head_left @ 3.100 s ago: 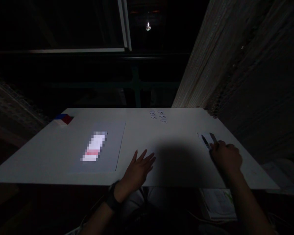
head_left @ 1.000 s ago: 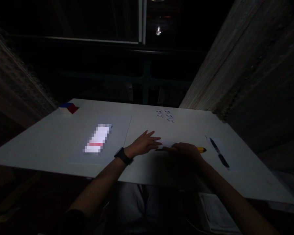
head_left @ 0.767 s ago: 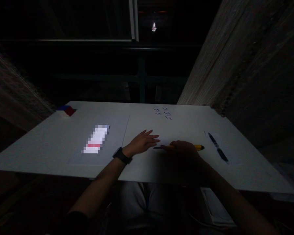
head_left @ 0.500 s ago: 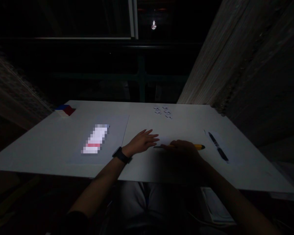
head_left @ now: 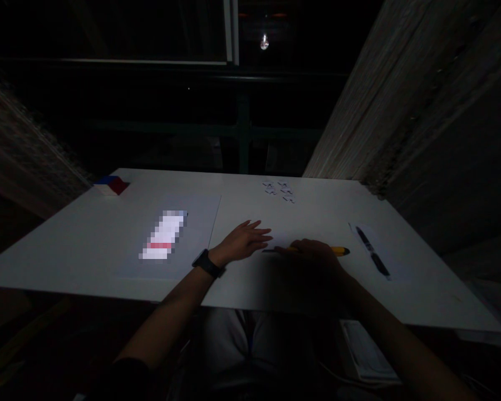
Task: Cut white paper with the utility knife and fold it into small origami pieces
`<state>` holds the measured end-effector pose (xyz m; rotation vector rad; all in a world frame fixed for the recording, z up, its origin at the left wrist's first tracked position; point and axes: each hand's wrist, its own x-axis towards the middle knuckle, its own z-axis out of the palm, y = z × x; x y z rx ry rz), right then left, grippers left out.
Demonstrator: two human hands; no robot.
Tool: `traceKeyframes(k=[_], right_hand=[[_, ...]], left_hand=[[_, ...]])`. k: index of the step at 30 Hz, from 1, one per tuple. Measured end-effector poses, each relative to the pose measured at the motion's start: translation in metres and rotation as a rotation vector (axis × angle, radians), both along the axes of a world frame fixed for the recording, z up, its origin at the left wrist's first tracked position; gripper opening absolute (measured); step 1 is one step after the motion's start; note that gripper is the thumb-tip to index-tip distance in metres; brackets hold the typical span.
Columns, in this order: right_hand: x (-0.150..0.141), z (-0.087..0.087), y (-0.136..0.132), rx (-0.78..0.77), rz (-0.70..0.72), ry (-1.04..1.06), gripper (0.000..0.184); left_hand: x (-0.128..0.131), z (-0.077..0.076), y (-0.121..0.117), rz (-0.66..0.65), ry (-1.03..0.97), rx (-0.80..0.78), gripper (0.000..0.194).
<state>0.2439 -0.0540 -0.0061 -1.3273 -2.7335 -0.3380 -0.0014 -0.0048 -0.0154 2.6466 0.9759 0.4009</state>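
My left hand [head_left: 247, 240], with a dark watch [head_left: 207, 263] on its wrist, lies flat on the white table [head_left: 234, 292], fingers stretched out to the right. Just right of its fingertips, my right hand [head_left: 315, 252] is closed around a yellow utility knife [head_left: 340, 251]. The knife lies low over the tabletop, its thin blade pointing left towards my left fingers. A black end shows past the right side of my hand. Shadow under my right hand hides whether the blade touches anything.
Left of my hands, a lit phone [head_left: 162, 236] rests on a large white sheet [head_left: 202, 228]. A red, blue and white cube [head_left: 112, 185] sits at the far left. Several small marked paper pieces [head_left: 284, 191] lie at the back. A black marker [head_left: 372, 252] lies on paper at the right.
Both hands and the utility knife stay in nearly the same place. Only the camera view has shifted very slightly.
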Motion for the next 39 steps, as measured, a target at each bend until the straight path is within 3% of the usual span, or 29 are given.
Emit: traceKeyframes(k=[15,20,39], right_hand=[[0.000,-0.005,0.003,0.082,0.069,-0.016,0.034],[-0.001,-0.009,0.006,0.158,0.169,-0.019,0.044],[-0.004,-0.012,0.007,0.135,0.149,0.012,0.035]], left_hand=[[-0.003,-0.001,0.000,-0.025,0.015,0.021,0.036],[-0.004,0.000,-0.001,-0.029,0.032,0.021,0.037],[-0.004,0.002,-0.003,-0.022,0.032,0.037,0.035]])
